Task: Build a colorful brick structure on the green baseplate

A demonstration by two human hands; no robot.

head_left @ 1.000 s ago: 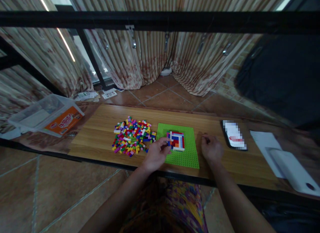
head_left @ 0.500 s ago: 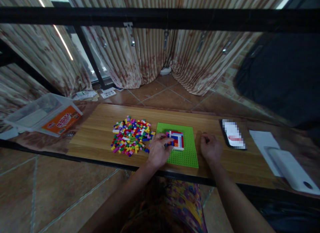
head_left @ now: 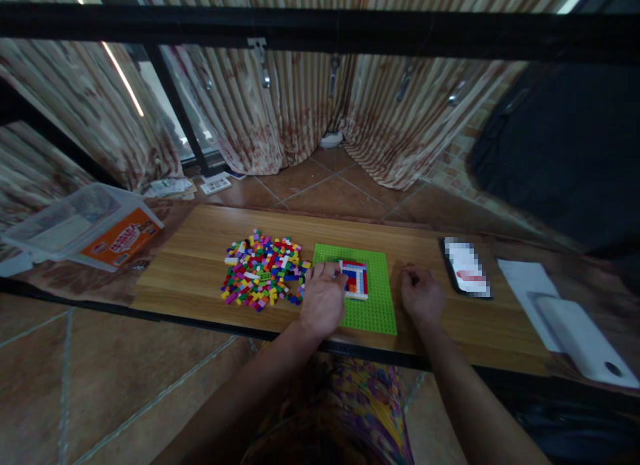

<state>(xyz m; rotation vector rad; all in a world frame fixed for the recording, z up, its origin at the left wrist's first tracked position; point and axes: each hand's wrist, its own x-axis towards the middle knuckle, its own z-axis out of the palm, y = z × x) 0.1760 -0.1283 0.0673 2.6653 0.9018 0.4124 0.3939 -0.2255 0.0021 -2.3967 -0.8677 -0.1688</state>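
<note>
My left hand (head_left: 324, 300) lies over the left part of a green studded baseplate (head_left: 377, 315). Its fingers are bent and closed at the left side of a low square build of toy bricks (head_left: 357, 282), in red, white and blue with a little orange. Whatever those fingertips pinch is hidden by the hand. My right hand (head_left: 423, 294) rests on the table just right of the baseplate, fingers curled in. A dark spot shows between its thumb and finger, too small to name. Left of the baseplate spreads a pile of loose multicoloured toy bricks (head_left: 260, 272).
On the wooden table (head_left: 185, 272), a phone (head_left: 467, 268) lies to the right. Farther right are a white sheet (head_left: 527, 285) and a white case-like object (head_left: 575, 338). A clear plastic bin (head_left: 75, 225) with an orange label stands at the far left. A dark bar (head_left: 320, 28) crosses above.
My left hand has shifted slightly right and turned more palm-down over the left side of the build, covering more of it. My right hand has stayed in place.
</note>
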